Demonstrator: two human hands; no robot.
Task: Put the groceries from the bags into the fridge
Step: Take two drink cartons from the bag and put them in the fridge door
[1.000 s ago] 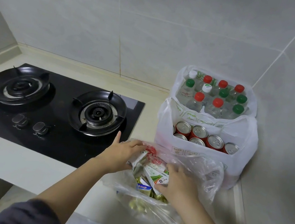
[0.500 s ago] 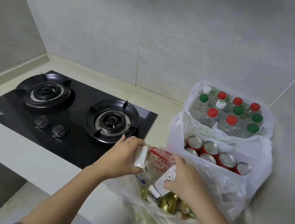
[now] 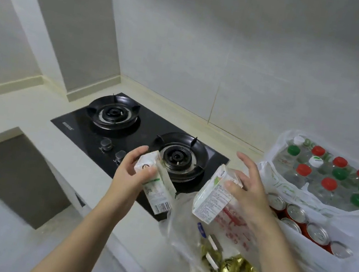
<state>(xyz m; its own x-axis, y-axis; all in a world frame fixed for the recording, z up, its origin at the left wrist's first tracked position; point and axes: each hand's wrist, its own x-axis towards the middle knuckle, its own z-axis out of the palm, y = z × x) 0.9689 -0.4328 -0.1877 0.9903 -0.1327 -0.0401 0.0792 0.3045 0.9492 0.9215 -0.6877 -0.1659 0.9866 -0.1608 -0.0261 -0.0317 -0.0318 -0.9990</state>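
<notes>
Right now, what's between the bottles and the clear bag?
In the head view, the white bag of cans sits between the bottles and the clear bag.

Print on both cartons (image 3: pixel 156 185) too small to read; the right hand (image 3: pixel 248 196) covers the far side of its carton (image 3: pixel 212 194). Clear bag (image 3: pixel 184 229) runs off the bottom edge, gold-wrapped contents (image 3: pixel 228 271) blurred. Can bag (image 3: pixel 342 265) hides the cans' (image 3: pixel 318 232) bodies

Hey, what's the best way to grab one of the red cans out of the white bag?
Come straight down from above and pinch a red can around its top rim. The cans stand upright, packed side by side, and the white bag hides their sides, so only the silver tops are free.
</notes>
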